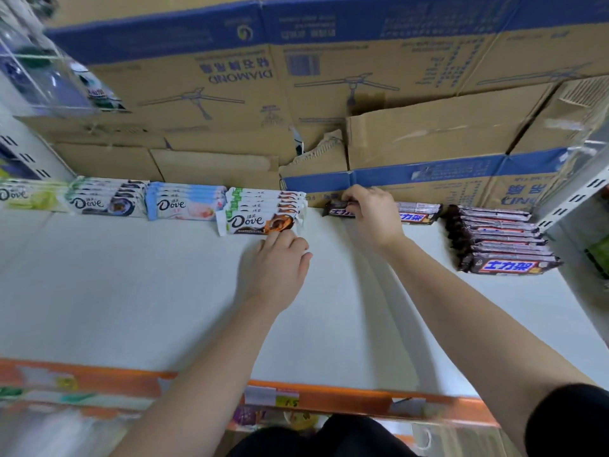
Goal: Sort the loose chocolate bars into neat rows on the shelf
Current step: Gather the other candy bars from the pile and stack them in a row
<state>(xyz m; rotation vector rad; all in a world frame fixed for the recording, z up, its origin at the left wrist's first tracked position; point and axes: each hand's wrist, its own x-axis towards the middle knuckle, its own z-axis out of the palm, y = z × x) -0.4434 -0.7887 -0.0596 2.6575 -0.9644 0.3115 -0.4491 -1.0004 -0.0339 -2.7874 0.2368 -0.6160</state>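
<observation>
On the white shelf (pixel 164 291), Dove rows run from the left: green bars (pixel 29 196), a dark-trimmed stack (pixel 105 201), a blue stack (pixel 184 204), then the brown Dove stack (pixel 257 221). The left hand (pixel 276 268) has curled fingers on the near edge of that stack's front bar; a pinch or a mere touch, I cannot tell. The right hand (pixel 370 216) grips a Snickers bar (pixel 336 209) against the cardboard boxes (pixel 428 136), its fingers curled over it. A Snickers row (pixel 504 245) lies farthest right.

Shop: price-tagged shelf (pixel 329 324), stacked stock cartons (pixel 230 94).
</observation>
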